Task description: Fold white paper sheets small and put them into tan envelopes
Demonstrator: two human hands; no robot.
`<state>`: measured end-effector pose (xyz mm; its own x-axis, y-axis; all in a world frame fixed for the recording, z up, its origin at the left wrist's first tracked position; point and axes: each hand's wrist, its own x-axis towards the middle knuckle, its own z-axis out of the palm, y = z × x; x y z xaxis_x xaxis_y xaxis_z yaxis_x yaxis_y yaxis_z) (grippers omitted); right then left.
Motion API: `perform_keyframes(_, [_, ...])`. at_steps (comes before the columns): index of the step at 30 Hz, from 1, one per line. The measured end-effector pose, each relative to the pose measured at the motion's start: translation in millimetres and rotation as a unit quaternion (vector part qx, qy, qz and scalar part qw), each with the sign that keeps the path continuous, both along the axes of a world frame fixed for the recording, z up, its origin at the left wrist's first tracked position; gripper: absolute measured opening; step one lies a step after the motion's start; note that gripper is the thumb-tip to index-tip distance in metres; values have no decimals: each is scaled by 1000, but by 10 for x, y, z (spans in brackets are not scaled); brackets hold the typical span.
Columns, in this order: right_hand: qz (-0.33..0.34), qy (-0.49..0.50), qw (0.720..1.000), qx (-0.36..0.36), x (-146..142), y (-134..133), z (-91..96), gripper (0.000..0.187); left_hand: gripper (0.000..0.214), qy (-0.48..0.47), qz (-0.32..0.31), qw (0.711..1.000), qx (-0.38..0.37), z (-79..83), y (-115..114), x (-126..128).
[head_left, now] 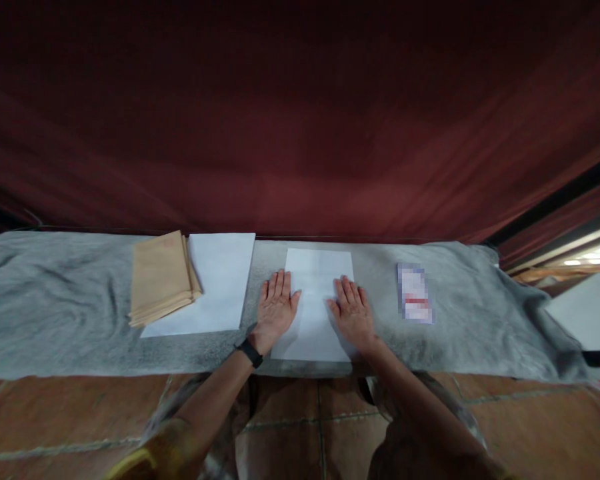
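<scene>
Smack in the middle of the bench [55, 300], a white sheet [316, 267] is pinned flat under the left hand [275, 309] and right hand [353, 312]; each grip is splayed, nothing pinched. Probably feather-light, floppy, easily creased, so best lifted by a free corner. Print on the leaflet [415, 292] can't be made out.

Grey-clothed table [55, 313] bears a centre sheet [316, 280], a left sheet [223, 280] under tan envelopes [161, 283], a printed slip [415, 293]

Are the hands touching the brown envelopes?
No, the left hand and right hand lie flat at the middle white sheet; the brown envelopes lie apart.
</scene>
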<state>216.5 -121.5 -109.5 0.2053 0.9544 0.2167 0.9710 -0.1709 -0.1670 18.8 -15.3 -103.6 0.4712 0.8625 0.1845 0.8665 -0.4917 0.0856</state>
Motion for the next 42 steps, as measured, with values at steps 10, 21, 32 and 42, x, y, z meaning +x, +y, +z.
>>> perform_keyframes(10, [58,-11,997,46,-160,-258,28,60,61,-36,-91,994,47,209,-438,30])
perform_keyframes(21, [95,-21,995,30,-46,-451,-1,58,64,11,-115,993,6,78,-688,-21])
perform_keyframes(32, [-9,-6,1000,17,266,-366,66,54,64,6,-103,995,-15,137,-711,-60])
perform_keyframes(42, [-106,108,988,-40,345,-172,273,42,64,0,-93,996,-4,56,-747,-18])
